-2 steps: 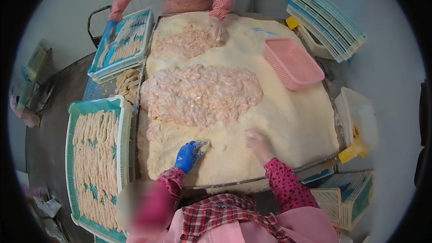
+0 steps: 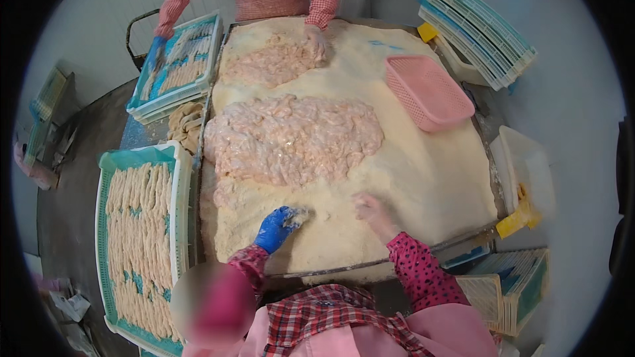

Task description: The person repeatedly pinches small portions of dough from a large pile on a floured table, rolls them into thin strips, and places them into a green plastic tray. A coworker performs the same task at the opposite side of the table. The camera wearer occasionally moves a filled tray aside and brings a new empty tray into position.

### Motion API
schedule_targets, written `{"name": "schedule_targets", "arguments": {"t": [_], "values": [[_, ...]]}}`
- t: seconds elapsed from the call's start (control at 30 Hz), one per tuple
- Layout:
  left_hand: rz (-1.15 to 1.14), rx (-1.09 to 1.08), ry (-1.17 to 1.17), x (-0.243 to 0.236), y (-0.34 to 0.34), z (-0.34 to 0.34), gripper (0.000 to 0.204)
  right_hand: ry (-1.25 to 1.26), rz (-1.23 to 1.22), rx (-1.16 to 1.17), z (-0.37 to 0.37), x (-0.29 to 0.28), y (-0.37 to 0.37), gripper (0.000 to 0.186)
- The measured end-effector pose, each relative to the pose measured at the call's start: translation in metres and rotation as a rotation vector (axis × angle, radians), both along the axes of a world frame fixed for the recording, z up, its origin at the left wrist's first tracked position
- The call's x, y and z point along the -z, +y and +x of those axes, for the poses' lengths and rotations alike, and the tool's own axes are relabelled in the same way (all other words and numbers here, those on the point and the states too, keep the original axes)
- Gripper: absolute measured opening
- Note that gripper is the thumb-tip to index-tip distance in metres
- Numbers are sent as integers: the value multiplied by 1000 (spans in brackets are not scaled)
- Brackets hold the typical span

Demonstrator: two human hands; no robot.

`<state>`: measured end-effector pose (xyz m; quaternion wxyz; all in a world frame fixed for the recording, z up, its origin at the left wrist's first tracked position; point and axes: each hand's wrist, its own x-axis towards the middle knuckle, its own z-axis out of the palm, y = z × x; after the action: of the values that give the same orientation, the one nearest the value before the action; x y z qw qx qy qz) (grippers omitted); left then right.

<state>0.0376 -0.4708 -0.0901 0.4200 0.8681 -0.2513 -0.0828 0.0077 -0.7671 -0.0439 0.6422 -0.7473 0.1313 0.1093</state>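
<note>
My left hand [image 2: 274,229], in a blue glove, is closed round a pale crumb-coated piece of meat [image 2: 299,217] just above the crumbs near the table's front edge. To its right, my right hand [image 2: 375,215] is low over the crumb layer [image 2: 436,192]. Motion smears its fingers, so whether they hold anything is unclear. Beyond both hands lies a broad, wet, pink heap of raw meat pieces [image 2: 291,139]. At my left stands a crate [image 2: 178,211] lined with blue-green sheeting, holding rows of crumb-coated strips [image 2: 139,225].
Across the table a co-worker's gloved hand [image 2: 157,53] reaches into another crate [image 2: 142,114]; the other hand is at a smaller meat heap [image 2: 271,66]. A pink basket [image 2: 430,92] sits at the right. Stacked trays [image 2: 476,33] and a clear bin [image 2: 526,165] flank the table.
My right hand has shifted slightly left, toward my left hand. The co-worker's blue-gloved hand has moved a little within the far crate. The whole view has shifted slightly.
</note>
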Motion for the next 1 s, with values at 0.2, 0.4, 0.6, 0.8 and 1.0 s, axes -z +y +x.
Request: {"name": "schedule_targets", "arguments": {"t": [0.2, 0.4, 0.6, 0.8, 1.0], "values": [[197, 62, -23, -26, 46, 9, 28, -180, -346, -150, -5, -12, 29, 24], [258, -152, -26, -10, -20, -37, 43, -322, -701, -291, 13, -22, 77, 17], [-1135, -438, 834, -19, -38, -35, 35, -497, -679, -21, 63, 18, -15, 19], [-1948, -40, 1252, 16, -38, -40, 38, -28, -120, -3, 66, 23, 11, 15], [-2218, -425, 648, 47, -81, -47, 46, -566, -388, -273, -3, -52, 133, 31]]}}
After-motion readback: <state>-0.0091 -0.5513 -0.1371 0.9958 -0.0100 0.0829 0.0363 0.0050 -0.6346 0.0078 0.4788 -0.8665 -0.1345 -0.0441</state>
